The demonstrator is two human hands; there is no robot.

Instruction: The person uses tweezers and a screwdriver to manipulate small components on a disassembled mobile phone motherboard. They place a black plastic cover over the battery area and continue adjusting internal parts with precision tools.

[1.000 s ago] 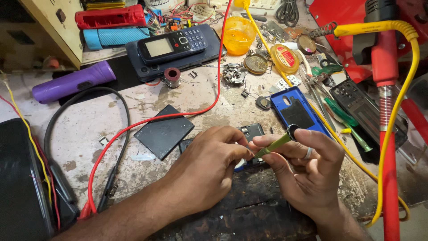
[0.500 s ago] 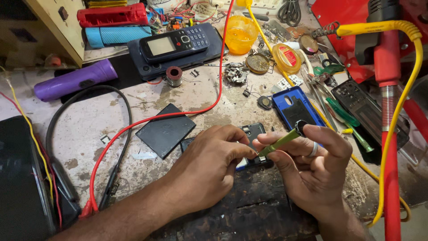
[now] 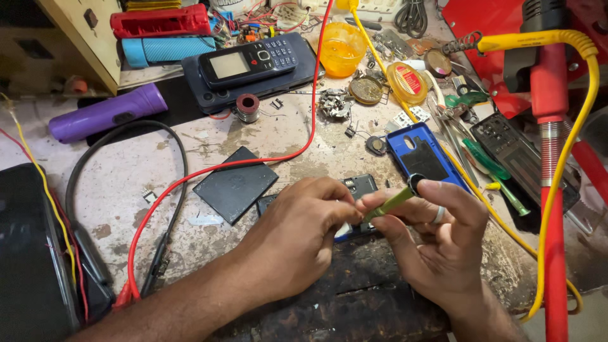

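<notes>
Both hands meet at lower centre of the bench (image 3: 266, 136), over a small dark phone body (image 3: 358, 187) lying flat w/ its inside up. Left hand (image 3: 297, 234) is curled, fingertips pressed down on the phone body's near edge, pinning it; most of the body is hidden under the two hands, only its far corner shows. Right hand (image 3: 437, 244), ring on one finger, is clenched round a green-handled screwdriver (image 3: 389, 202), thumb & forefinger pinching the shaft, tool tilted w/ its tip down toward the phone under the left fingertips; the tip itself can't be seen.

Just beyond the right hand lies a blue phone back cover (image 3: 424, 155), inner side up, touching or nearly touching the screwdriver's top end. Left of the hands, a flat black battery (image 3: 235, 183) sits on the bench, a red wire (image 3: 253, 161) curving past its far corner and looping down toward the left forearm. A black cable (image 3: 180, 164) arcs beside it.

Farther back: a black keypad phone (image 3: 250, 62) resting on a dark slab, a purple torch (image 3: 107, 114) at left, an orange tub (image 3: 342, 47) and a round tin w/ red label (image 3: 407, 82) near loose small parts. At right, a red tool w/ yellow cord (image 3: 550, 88) stands upright, well apart from the hands.
</notes>
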